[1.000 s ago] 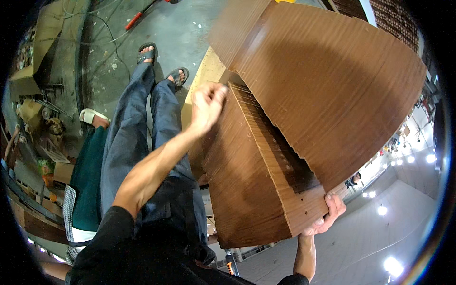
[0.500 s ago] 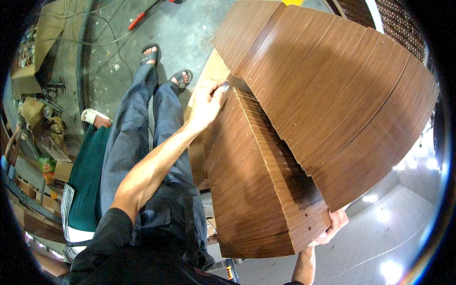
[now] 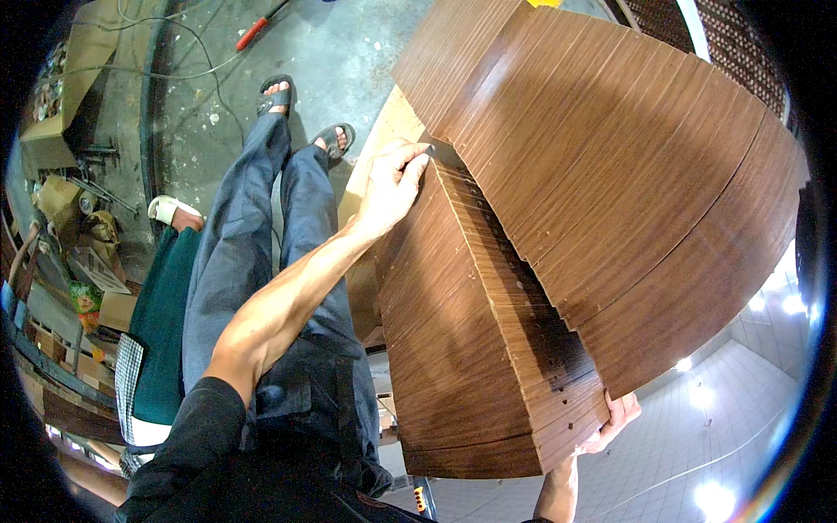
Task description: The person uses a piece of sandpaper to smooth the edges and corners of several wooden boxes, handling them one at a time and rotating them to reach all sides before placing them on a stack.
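A large brown wood-grain furniture piece [image 3: 610, 183] fills the right half of the view, made of flat panels with a long recessed slot [image 3: 514, 279] running between them. My left hand [image 3: 392, 185] is closed in a pinch at the far end of the slot. A small dark piece [image 3: 428, 150] shows at its fingertips, too small to name. My right hand [image 3: 613, 424] grips the near right edge of the furniture piece beside the slot's near end, its fingers partly hidden behind the panel. Several small dark holes or spots dot the slot near that hand.
On the concrete floor [image 3: 340, 52] lie a red-handled tool [image 3: 252, 33] and loose cables. A person in green trousers [image 3: 161, 340] is close on my left. Cardboard boxes [image 3: 52, 144] stand at the far left. A yellow-and-black handle [image 3: 424, 499] shows at the lower edge.
My left hand has moved slightly right, bringing its fingertips to the slot's far end. The furniture piece has shifted a little; my right hand keeps its hold.
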Action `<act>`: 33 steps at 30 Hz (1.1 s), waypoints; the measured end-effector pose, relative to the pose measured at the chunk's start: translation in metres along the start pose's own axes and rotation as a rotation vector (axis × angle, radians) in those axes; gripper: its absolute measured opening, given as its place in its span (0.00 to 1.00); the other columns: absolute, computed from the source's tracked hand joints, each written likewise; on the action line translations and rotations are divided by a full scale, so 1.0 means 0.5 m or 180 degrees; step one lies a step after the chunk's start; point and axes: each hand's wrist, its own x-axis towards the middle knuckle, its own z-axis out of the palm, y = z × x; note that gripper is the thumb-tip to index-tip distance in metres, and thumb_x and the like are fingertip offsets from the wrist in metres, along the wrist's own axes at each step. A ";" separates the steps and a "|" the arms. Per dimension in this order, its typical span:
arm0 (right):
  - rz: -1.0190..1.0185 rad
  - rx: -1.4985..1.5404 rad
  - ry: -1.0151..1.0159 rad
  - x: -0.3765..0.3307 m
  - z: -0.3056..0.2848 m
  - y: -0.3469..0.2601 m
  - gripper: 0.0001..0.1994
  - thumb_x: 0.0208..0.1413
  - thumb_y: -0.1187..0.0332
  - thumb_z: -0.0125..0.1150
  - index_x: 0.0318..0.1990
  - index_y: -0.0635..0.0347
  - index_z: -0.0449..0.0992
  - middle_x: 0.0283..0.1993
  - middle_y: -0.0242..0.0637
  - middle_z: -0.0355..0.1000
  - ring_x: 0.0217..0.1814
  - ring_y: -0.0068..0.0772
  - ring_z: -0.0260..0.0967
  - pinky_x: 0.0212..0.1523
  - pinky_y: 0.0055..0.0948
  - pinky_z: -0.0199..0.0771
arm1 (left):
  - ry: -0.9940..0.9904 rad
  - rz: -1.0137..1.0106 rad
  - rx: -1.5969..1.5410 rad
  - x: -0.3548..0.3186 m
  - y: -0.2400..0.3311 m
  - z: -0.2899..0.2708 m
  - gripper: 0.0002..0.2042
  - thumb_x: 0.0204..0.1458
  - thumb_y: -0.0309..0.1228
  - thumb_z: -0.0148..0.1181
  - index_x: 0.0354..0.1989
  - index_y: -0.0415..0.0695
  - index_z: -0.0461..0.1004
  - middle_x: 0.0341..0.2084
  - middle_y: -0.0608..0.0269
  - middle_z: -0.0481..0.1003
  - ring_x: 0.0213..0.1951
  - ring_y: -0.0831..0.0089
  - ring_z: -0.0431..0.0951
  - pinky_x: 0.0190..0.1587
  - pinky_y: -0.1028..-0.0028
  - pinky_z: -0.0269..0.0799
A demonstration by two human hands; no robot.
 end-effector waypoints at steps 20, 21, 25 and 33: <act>0.0358 0.0149 0.0179 -0.072 -0.022 0.071 0.48 0.44 0.21 0.49 0.52 0.60 0.75 0.55 0.53 0.64 0.63 0.51 0.61 0.63 0.54 0.58 | -0.0119 0.0252 -0.0316 -0.021 0.026 -0.006 0.07 0.57 0.20 0.59 0.42 0.34 0.81 0.32 0.57 0.77 0.33 0.71 0.76 0.37 0.74 0.71; 0.0328 0.0167 0.0191 -0.071 -0.020 0.069 0.47 0.44 0.21 0.49 0.52 0.60 0.74 0.54 0.53 0.64 0.62 0.52 0.61 0.63 0.54 0.58 | -0.0181 0.0218 -0.0332 -0.024 0.029 -0.007 0.07 0.57 0.21 0.59 0.42 0.34 0.81 0.32 0.57 0.78 0.33 0.71 0.76 0.37 0.74 0.72; -0.0696 0.0377 -0.0787 -0.067 -0.089 0.172 0.47 0.44 0.21 0.49 0.53 0.61 0.74 0.53 0.51 0.63 0.62 0.51 0.61 0.62 0.55 0.59 | 0.0115 0.0263 -0.0086 0.004 -0.010 0.000 0.08 0.57 0.20 0.58 0.42 0.34 0.80 0.31 0.57 0.77 0.33 0.70 0.77 0.36 0.74 0.71; 0.0122 0.0231 0.0198 -0.059 -0.023 0.077 0.38 0.52 0.31 0.46 0.51 0.59 0.75 0.46 0.45 0.69 0.57 0.48 0.65 0.57 0.54 0.64 | -0.0084 0.0413 -0.0039 -0.031 0.051 -0.013 0.07 0.57 0.22 0.59 0.41 0.33 0.80 0.31 0.54 0.78 0.32 0.66 0.77 0.38 0.72 0.72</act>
